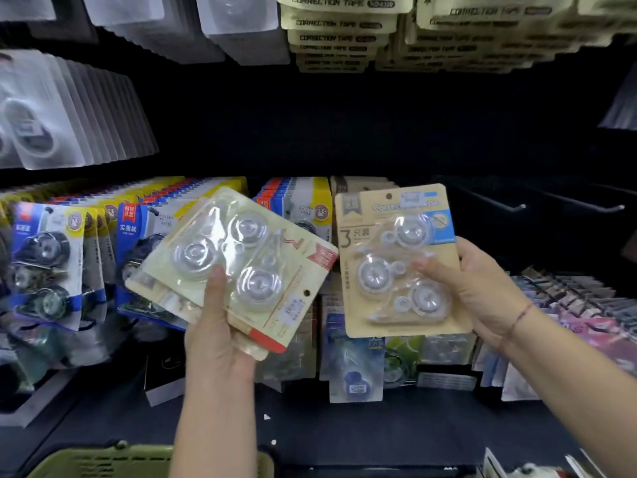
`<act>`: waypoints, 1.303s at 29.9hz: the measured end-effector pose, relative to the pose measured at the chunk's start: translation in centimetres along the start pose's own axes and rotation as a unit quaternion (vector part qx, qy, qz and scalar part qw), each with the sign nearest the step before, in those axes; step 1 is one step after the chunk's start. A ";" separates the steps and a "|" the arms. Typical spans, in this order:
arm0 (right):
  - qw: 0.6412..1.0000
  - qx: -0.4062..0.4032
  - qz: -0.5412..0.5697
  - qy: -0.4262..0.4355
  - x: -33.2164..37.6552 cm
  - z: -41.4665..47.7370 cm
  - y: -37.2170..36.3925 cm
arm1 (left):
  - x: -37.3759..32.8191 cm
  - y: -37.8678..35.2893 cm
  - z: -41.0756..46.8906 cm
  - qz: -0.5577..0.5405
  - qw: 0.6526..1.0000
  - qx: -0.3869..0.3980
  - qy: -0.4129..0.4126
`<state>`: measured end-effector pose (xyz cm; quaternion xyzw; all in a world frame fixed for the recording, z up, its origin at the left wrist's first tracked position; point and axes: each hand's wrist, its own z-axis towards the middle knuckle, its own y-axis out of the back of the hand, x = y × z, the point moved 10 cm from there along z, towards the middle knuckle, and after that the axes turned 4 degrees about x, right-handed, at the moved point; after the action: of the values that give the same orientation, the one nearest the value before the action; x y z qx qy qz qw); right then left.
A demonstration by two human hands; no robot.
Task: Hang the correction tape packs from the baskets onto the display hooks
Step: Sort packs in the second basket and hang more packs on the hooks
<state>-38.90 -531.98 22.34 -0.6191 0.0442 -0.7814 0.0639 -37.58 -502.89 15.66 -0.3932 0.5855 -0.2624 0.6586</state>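
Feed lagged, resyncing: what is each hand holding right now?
Left hand: grips the tilted cream correction tape packs, thumb on top.
Right hand: holds the upright tan correction tape pack.

This is a shop, in its stationery section. A dark display wall carries dense rows of identical goods hung one behind another. Cream cards printed "CORRECTION TAPE" run along its top edge, clear blister packs fill its upper left corner, and blue-and-yellow packs hang lower down at the left edge. At the right, bare metal hooks jut out. The cream pack and the tan pack each bear a small price label. A green shopping basket sits below.
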 end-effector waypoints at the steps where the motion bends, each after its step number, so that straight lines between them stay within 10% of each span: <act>1: 1.000 -0.009 -0.008 -0.004 -0.4 -0.1 0.7 | -0.5 0.4 0.1 -0.002 1.000 -0.009 -0.007; 23: 0.989 -0.112 -0.089 -0.018 -3.1 2.8 3.7 | -0.7 0.0 0.2 -0.021 0.999 0.017 -0.017; 39: 0.910 -0.263 -0.289 -0.142 -7.0 15.8 6.0 | -0.1 -0.6 0.8 -0.045 0.998 0.042 0.018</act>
<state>-21.66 -536.67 18.35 -0.7033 0.0575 -0.6300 -0.3242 -36.71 -502.96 16.18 -0.3861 0.5675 -0.3230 0.6515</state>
